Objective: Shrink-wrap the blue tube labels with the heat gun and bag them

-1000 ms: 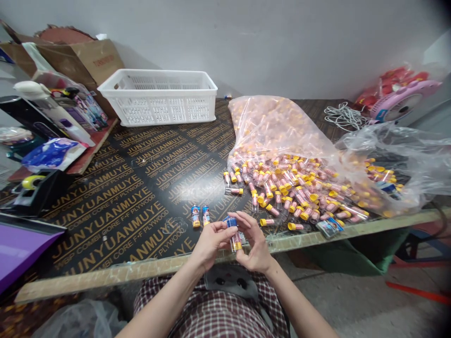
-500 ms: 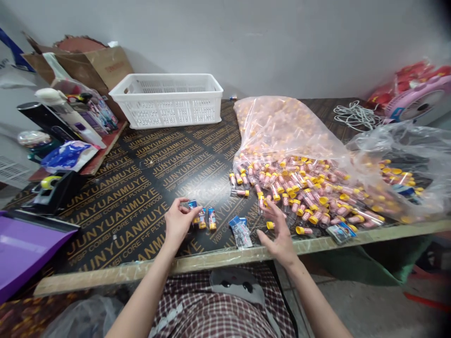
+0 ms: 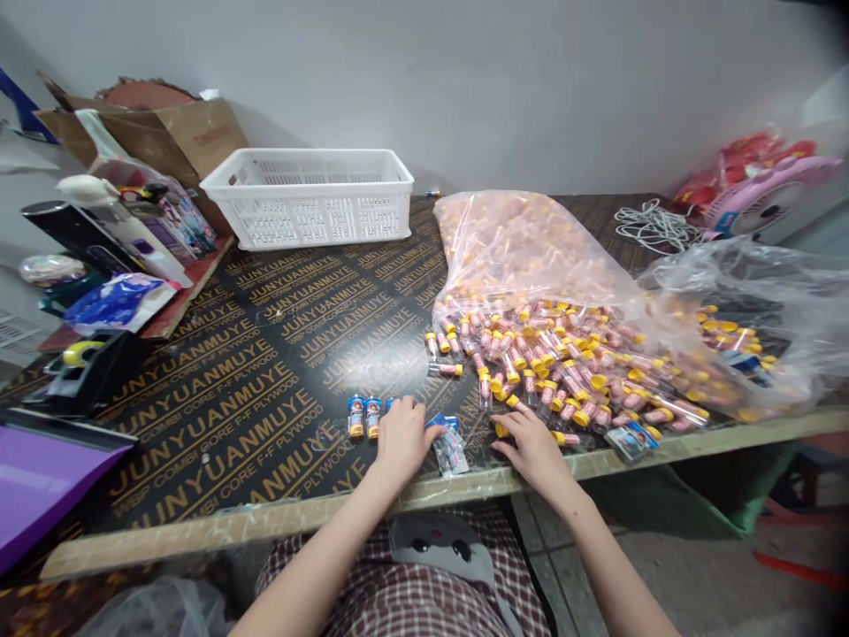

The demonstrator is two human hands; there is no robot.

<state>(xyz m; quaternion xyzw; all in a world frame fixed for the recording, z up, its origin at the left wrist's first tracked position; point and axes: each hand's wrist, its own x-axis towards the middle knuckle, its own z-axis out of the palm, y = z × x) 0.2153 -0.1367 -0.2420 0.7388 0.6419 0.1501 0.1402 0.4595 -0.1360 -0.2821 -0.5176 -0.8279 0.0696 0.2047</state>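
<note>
Two small tubes with blue picture labels and yellow ends (image 3: 364, 418) lie side by side on the black board. A bit of a third blue label shows beside my left hand (image 3: 401, 447). That hand is open, palm down, its thumb stretched to the blue-and-clear sachets (image 3: 451, 447). Whether it touches them I cannot tell. My right hand (image 3: 536, 453) is open at the near edge of a heap of clear tubes with yellow caps and pink contents (image 3: 570, 372). A yellow cap (image 3: 501, 431) lies between its thumb and fingers.
Behind the heap, a large pink-tinted bag (image 3: 517, 239) holds more tubes. A white plastic basket (image 3: 318, 208) stands at the back. Tape dispenser (image 3: 86, 367) and purple dustpan-like piece (image 3: 53, 487) are at left; a clear bag (image 3: 789, 292) and pink fan (image 3: 769, 199) at right.
My left hand has let go of a labelled tube and moved right, towards the sachets. My right hand has come down onto the heap's near edge. The view has shifted slightly.
</note>
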